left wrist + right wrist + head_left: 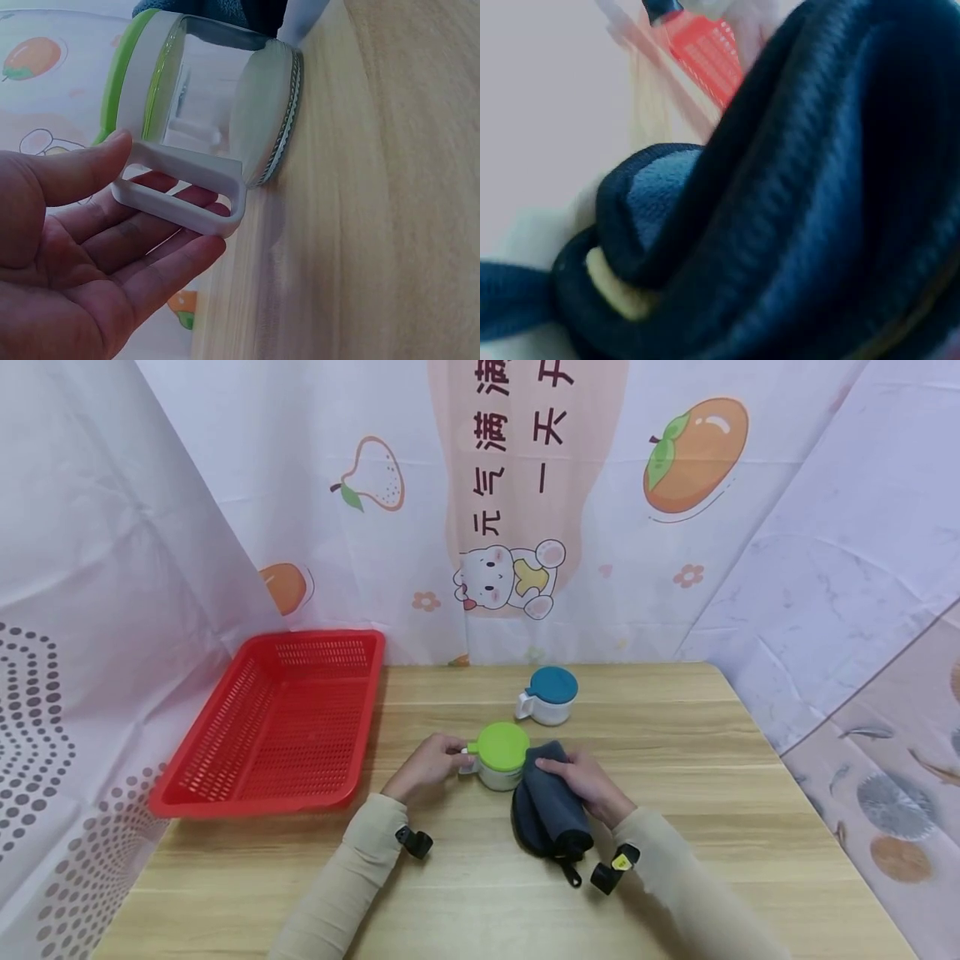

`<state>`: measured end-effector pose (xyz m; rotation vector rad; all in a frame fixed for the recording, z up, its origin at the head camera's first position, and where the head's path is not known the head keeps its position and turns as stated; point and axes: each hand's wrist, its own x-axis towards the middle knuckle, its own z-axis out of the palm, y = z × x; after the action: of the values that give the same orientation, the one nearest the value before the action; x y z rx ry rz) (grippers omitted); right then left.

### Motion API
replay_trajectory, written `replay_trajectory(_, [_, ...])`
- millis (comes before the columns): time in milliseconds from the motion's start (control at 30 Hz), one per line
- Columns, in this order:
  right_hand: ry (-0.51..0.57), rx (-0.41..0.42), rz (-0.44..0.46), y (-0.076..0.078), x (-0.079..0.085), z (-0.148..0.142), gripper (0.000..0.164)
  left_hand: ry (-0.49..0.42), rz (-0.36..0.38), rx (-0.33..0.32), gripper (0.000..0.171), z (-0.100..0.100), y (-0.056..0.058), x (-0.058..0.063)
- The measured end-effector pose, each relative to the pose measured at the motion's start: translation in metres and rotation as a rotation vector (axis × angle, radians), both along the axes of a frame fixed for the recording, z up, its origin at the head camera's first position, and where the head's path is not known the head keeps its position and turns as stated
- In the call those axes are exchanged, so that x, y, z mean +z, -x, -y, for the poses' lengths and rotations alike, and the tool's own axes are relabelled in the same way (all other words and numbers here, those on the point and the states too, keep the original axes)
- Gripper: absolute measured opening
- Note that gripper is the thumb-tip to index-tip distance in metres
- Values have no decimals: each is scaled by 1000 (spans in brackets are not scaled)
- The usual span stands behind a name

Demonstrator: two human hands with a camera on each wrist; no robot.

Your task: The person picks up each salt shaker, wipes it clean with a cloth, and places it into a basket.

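A clear seasoning jar (501, 774) with a green lid (503, 746) stands on the table. My left hand (430, 766) pinches its white handle (184, 206), with the thumb near the lid and the fingers passing behind the handle. In my right hand (588, 781) is a folded dark grey-blue cloth (553, 797) with a hanging loop at its near end. The cloth's far end lies against the jar's right side; in the right wrist view its thick bound edges (780, 202) fill most of the picture and hide the fingers.
Behind the green-lidded jar stands a similar jar with a blue lid (553, 686), its handle toward the left. A red plastic basket (367, 718) sits at the table's left. A printed curtain (360, 568) hangs along the table's back edge.
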<state>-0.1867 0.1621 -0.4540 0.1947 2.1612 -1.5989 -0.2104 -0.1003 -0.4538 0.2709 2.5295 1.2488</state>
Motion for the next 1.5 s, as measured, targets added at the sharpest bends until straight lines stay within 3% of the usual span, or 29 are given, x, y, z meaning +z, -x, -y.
replay_trajectory(267, [123, -52, 27, -20, -6, 13, 48, -10, 15, -7, 10, 1, 0, 1])
replay_trajectory(433, [107, -74, 16, -28, -6, 23, 43, -13, 31, -5, 11, 1, 1, 1])
replay_trajectory(667, [52, -8, -34, -33, -9, 41, 34, -7, 2, -5, 8, 1, 2, -2])
replay_trajectory(767, [49, -17, -44, -35, -9, 45, 35, -5, -10, -18, 7, 1, 2, -2])
replay_trajectory(967, [43, -52, -39, -37, -10, 40, 37, -7, 7, -40, 10, 2, 1, 1])
replay_trajectory(1500, [-7, -8, -13, -23, -2, 20, 41, 52, -42, -81, 10, 2, 1, 6])
